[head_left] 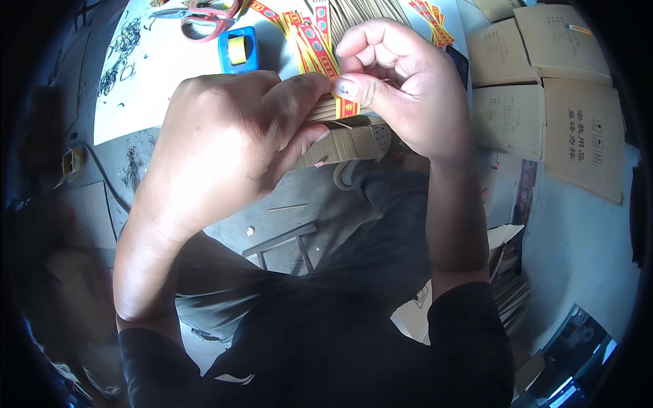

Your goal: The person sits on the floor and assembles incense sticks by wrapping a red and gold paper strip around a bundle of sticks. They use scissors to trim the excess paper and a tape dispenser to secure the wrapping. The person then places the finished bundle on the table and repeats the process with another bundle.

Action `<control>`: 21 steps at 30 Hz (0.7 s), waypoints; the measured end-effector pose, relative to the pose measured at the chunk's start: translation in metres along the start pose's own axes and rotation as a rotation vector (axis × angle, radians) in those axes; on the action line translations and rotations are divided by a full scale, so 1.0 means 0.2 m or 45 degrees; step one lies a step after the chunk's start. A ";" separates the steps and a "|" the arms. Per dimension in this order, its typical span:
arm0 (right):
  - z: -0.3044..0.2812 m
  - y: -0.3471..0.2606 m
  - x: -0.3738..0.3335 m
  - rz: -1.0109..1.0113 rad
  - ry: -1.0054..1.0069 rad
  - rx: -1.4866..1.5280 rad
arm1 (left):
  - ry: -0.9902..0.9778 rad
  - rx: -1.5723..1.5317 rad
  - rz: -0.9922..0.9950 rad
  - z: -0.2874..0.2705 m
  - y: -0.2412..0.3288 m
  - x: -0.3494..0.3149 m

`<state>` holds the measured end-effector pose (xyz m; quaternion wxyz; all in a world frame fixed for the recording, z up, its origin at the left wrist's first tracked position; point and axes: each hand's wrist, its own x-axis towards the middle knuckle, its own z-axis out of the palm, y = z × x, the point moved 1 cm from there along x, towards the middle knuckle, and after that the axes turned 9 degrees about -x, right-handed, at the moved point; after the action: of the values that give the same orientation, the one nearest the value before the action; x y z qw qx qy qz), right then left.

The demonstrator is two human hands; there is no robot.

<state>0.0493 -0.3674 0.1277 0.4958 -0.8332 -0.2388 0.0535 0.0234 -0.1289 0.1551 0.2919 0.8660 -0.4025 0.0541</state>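
Close together at the table's near edge, both hands work on a small bundle of thin brown sticks [324,110] that look like incense sticks. A red and yellow paper band [347,107] lies across the bundle. My left hand [214,139] is closed around the sticks, its thumb and forefinger near the band. With its fingers curled, my right hand [422,88] presses its thumb tip on the band beside the left fingertips. Just beyond them, more red and yellow paper strips [314,37] are spread, and further loose sticks [364,9] lie at the far side.
Left of the strips stands a blue tape dispenser [251,53] with yellow tape, near red-handled scissors [204,24]. A cardboard piece [343,144] sits below the table edge. Flattened cartons [507,119] lie to the right. A small stool [280,243] stands on the floor.
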 end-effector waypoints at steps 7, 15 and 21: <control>0.01 -0.07 -0.04 0.077 -0.124 -0.362 | 0.017 0.136 0.119 -0.03 0.05 0.01; 0.03 -0.11 -0.05 -0.124 0.074 -0.799 | 0.226 0.130 0.013 -0.02 0.07 0.02; 0.05 -0.13 -0.04 -0.354 0.243 -1.064 | -0.172 -0.326 -0.391 -0.09 0.05 0.03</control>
<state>0.0305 -0.3530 0.1434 0.1391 -0.9231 -0.3027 -0.1919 0.0233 -0.1289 0.1761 0.3766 0.8747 -0.2881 -0.1007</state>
